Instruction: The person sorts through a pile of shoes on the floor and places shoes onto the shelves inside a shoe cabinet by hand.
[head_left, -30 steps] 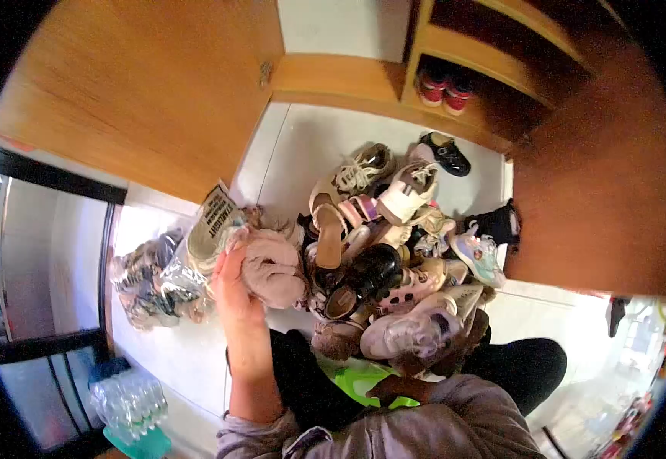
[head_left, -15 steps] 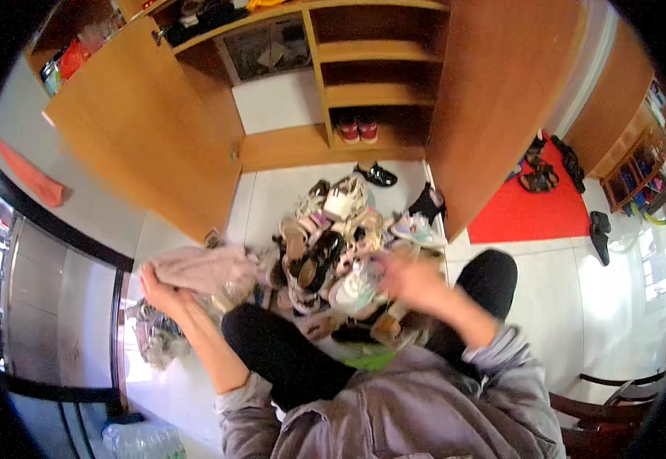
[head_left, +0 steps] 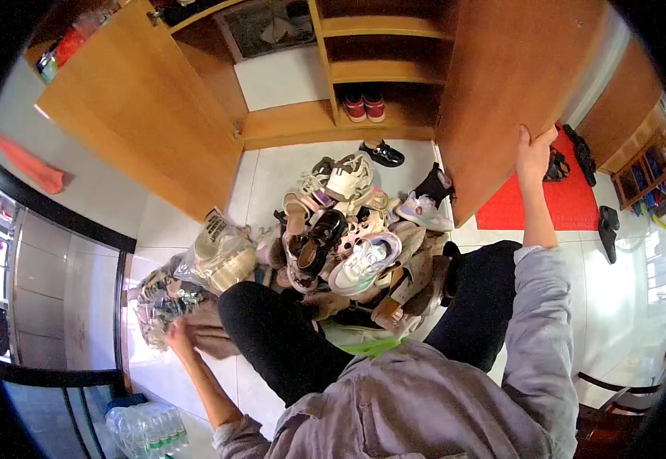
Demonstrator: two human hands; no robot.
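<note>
My left hand [head_left: 178, 333] is closed on a brownish-pink cloth [head_left: 210, 329], low at the left beside bagged shoes [head_left: 157, 300]. My right hand [head_left: 534, 153] is raised at the edge of the right cabinet door [head_left: 501, 99], its fingers on the door edge. Between my knees lies a heap of shoes, with a white sneaker [head_left: 365, 264] on the near side, black shoes [head_left: 322, 242] beside it and a cream sneaker [head_left: 347, 177] at the back. A clear bag with shoes [head_left: 222, 256] lies left of the heap.
Red shoes [head_left: 364, 105] stand in the open cabinet's lowest compartment. A black shoe [head_left: 382, 153] lies before it. Sandals rest on a red mat [head_left: 524, 203] beyond the right door. Plastic bottles [head_left: 148, 430] are at the lower left. Something green [head_left: 371, 347] shows between my legs.
My left hand has moved down and left with the cloth. My right hand has gone from over the heap to the right door. The view has swung to the right since the earliest frame.
</note>
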